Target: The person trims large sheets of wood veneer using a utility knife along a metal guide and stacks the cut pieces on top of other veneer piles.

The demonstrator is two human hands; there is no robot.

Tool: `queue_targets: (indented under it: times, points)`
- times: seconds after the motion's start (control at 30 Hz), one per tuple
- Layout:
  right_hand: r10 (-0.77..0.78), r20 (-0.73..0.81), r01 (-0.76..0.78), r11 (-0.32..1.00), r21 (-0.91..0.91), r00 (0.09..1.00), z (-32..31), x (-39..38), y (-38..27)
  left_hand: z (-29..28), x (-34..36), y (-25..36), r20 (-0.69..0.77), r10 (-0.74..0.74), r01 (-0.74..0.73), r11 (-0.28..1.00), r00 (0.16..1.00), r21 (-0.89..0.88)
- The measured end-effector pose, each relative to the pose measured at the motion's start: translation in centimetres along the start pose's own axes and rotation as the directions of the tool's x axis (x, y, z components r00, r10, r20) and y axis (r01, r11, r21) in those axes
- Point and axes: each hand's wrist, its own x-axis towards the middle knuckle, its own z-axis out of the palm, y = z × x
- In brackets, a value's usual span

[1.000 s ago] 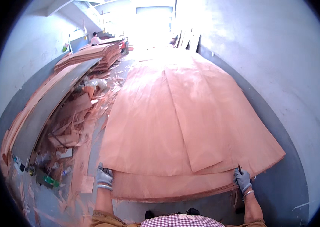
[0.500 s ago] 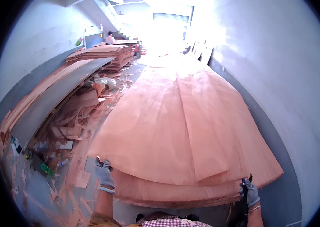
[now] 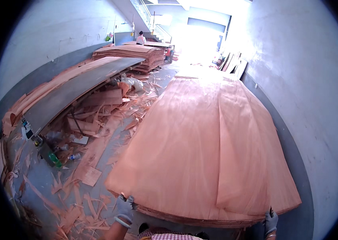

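Note:
A broad stack of reddish wood veneer sheets [image 3: 177, 152] spreads out in front of me, its near edge just beyond my body. My left hand [image 3: 125, 209], in a grey glove, is at the near left corner, fingers closed on the edge of the top sheet. At the near right edge is my right hand [image 3: 271, 222], also gloved in grey and closed. A slim dark tip sticks up from it over the veneer; its kind is too small to make out. A second veneer piece [image 3: 243, 168] overlaps the right part of the top sheet.
Veneer scraps [image 3: 67, 214] litter the floor at left, near a green bottle [image 3: 54, 160]. A long grey board [image 3: 77, 88] lies over veneer along the left wall. Farther back, a person [image 3: 141, 39] is behind another veneer stack [image 3: 137, 54]. The right wall [image 3: 309, 100] runs close beside my stack.
The top veneer's near edge has come toward me and now covers the lower sheets' edge. Both hands are lower in view; the blue and black tool at my right hand is mostly hidden now.

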Motion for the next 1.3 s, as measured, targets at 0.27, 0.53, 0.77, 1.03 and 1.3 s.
queue_targets:
  times: [0.27,0.53,0.77,1.03,1.3]
  points:
    - [0.162,0.086,-0.172,0.976,0.136,0.983,1.0,-3.1,-4.1,-1.1,-0.5,0.7,-0.07,-0.077,0.084,0.992,0.995,0.099]
    - [0.253,0.144,-0.283,0.923,0.26,0.957,3.8,-0.6,-5.3,1.2,1.4,1.0,-0.083,-0.157,0.156,0.988,0.984,-0.023]
    - [0.275,0.226,-0.334,0.896,0.293,0.935,3.1,-0.2,-3.6,-3.1,2.8,-0.3,0.093,-0.017,0.025,0.996,0.995,-0.091]
    - [0.311,0.099,-0.324,0.933,0.157,0.945,2.8,0.1,-2.7,-1.4,0.6,3.9,0.02,-0.278,0.278,0.959,0.96,-0.059]
    - [0.326,0.028,-0.327,0.944,0.053,0.945,1.6,1.5,0.2,-1.5,1.9,2.3,-0.062,-0.214,0.216,0.976,0.975,0.037]
